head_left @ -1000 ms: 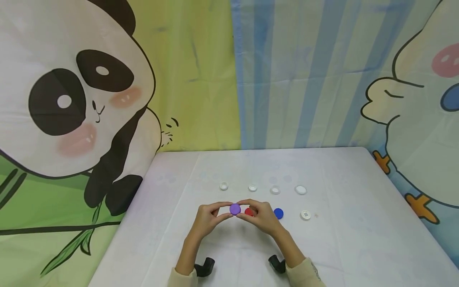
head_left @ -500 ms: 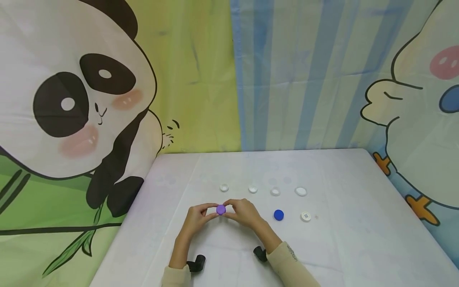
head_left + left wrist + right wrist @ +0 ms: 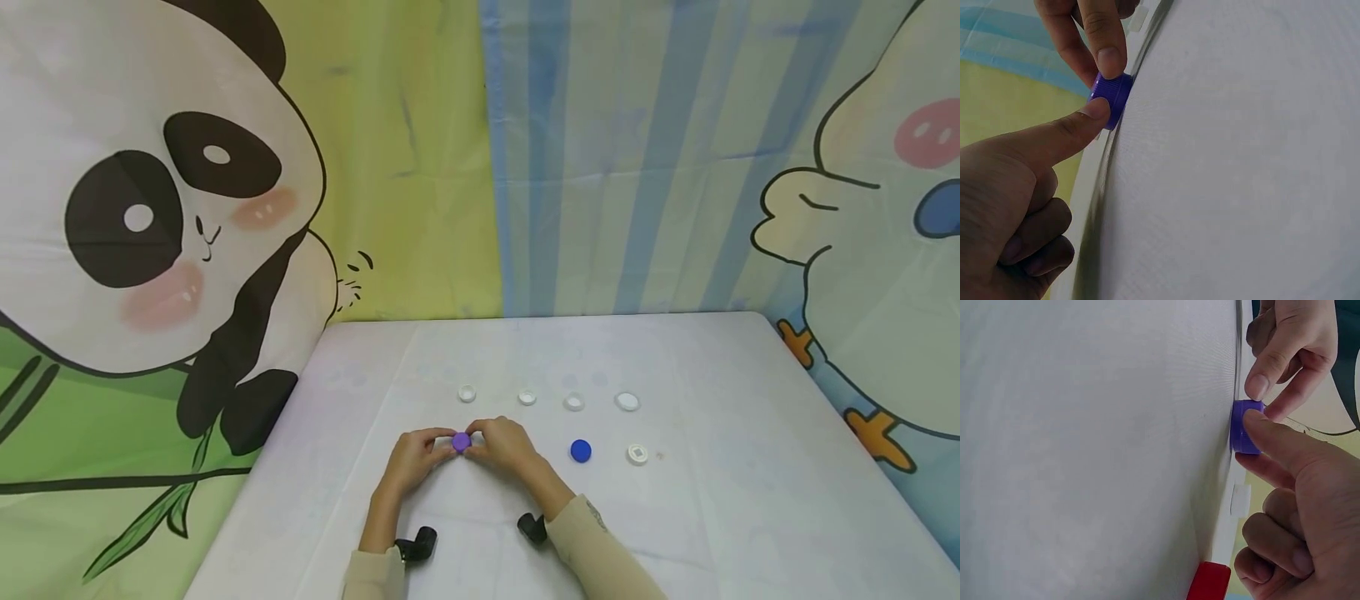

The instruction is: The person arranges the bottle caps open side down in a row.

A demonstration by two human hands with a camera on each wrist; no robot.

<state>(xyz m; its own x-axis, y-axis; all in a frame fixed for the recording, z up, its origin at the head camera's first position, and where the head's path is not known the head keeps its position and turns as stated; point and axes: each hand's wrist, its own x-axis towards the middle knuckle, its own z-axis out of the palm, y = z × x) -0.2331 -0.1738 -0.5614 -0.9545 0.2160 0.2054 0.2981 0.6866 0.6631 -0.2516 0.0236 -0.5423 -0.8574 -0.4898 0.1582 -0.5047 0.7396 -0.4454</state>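
From where I'm standing, the purple cap [image 3: 461, 442] is just below and left of center frame, flat round top facing up. Squat little disc, wider than tall, short axis upright. Can't tell if it's quite touching the table.

Left hand [image 3: 411, 460] comes up from lower left, thumb and forefinger pinching the cap's left side, other fingers folded in. Right hand [image 3: 506, 443] reaches in from lower right with the same kind of pinch on the right side.

Room-wise, left to right: big panda print [image 3: 187, 225], yellow cloth [image 3: 420, 167], white table [image 3: 367, 367] across lower center, blue cap [image 3: 581, 451] right of the hands, striped cloth [image 3: 637, 158] above, pale cartoon figure [image 3: 885, 292] far right.
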